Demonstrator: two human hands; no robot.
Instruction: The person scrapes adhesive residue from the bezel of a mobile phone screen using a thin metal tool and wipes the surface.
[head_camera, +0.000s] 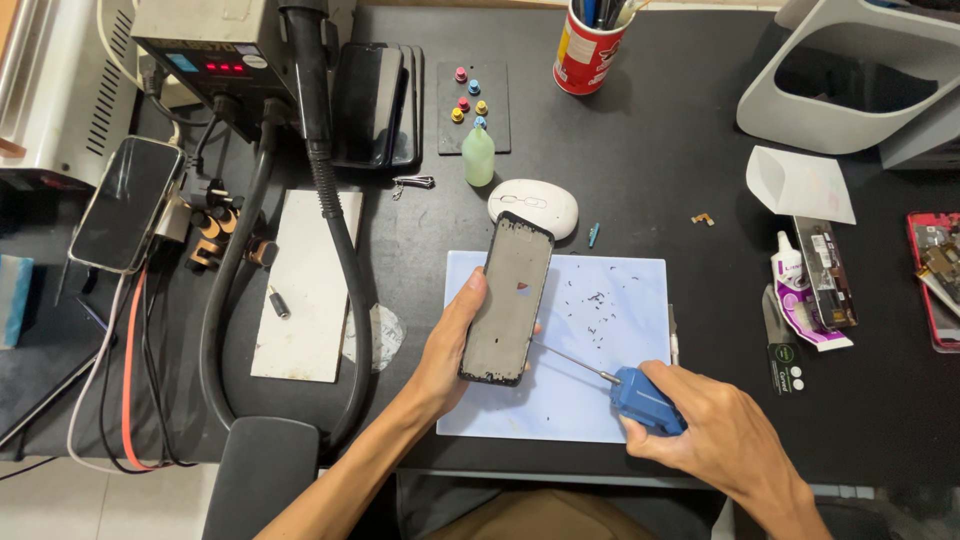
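A black bench (660, 170) carries a pale blue mat (610, 300) speckled with tiny dark bits. Above the mat, the left hand (450, 350) wraps its fingers (474, 290) around a flat, dull grey phone frame (507, 298), tilted upward. The right hand (715, 430) closes its fingers on a blue-handled tool (645, 398), whose thin metal shaft reaches the frame's lower edge; the tip is hard to make out.
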